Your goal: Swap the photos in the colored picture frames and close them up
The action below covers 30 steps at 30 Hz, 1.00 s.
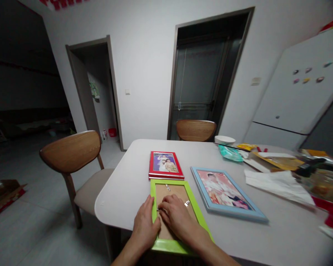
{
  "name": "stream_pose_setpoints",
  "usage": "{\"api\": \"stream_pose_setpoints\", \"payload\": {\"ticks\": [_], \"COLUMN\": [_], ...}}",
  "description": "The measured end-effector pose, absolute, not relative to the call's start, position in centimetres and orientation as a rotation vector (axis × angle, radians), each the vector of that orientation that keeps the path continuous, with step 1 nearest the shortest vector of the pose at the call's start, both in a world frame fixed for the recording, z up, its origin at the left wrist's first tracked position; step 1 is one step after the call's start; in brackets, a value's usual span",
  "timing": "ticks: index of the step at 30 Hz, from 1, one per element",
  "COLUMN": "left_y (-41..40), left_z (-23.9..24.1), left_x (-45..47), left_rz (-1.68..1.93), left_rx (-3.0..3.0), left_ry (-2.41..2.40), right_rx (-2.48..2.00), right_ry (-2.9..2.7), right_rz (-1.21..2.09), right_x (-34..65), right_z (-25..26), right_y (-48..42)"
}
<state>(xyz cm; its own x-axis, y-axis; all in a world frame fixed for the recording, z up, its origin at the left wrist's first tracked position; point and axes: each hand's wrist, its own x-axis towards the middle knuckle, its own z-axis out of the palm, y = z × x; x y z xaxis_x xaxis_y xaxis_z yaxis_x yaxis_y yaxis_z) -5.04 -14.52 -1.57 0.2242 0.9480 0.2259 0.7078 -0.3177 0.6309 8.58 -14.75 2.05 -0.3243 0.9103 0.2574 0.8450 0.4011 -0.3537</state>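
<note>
A green picture frame (pixel 201 218) lies face down at the table's near edge, its brown backing board (pixel 166 233) turned up. Small metal clips show on the back, one at the top (pixel 168 187) and one on the right (pixel 187 203). My left hand (pixel 145 223) grips the frame's left side, thumb over the edge. Across the backing lies my right hand (pixel 177 214), its fingers curled at a small metal clip (pixel 158 209) on the left inner edge. The fingers partly cover that clip. A red picture frame (pixel 166 164) with a photo face up sits just beyond the green one.
To the right lies a light blue picture frame (pixel 227 192), photo up. Farther right are white paper (pixel 277 186), a teal packet (pixel 230 152), a white bowl (pixel 224 140) and clutter. Wooden chairs stand at the left (pixel 72 151) and far side (pixel 196 130) of the white table (pixel 122 184).
</note>
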Motion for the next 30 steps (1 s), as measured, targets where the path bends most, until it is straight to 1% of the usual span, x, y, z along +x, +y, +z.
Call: {"api": "stream_pose_setpoints", "payload": {"ticks": [6,10,18,23,30], "left_y": [-14.6,-14.7,-14.5,-14.3,-14.4], "left_z": [-1.4,-1.3,-1.5,-1.4,-1.4], "left_x": [-5.0,-5.1,-5.1,-5.0,-4.8], "left_rz": [0.792,0.798,0.822,0.816,0.805], "left_rx": [2.114,2.089,2.082,2.094,2.132], "left_ry": [1.546,1.545,1.503,1.496,1.517], "right_rx": [-1.592,-1.61,-1.893,-1.882,-1.81], "right_ry": [-2.187,-2.183,-2.018,-2.042,-2.096], "right_rz": [0.115,0.118,0.01,0.01,0.045], "right_x": [8.4,9.2,11.4,11.3,11.2], "right_z": [1.1,1.3,0.9,0.4,1.1], "right_y": [-13.9,-13.2,-9.0,-8.4,-8.8]}}
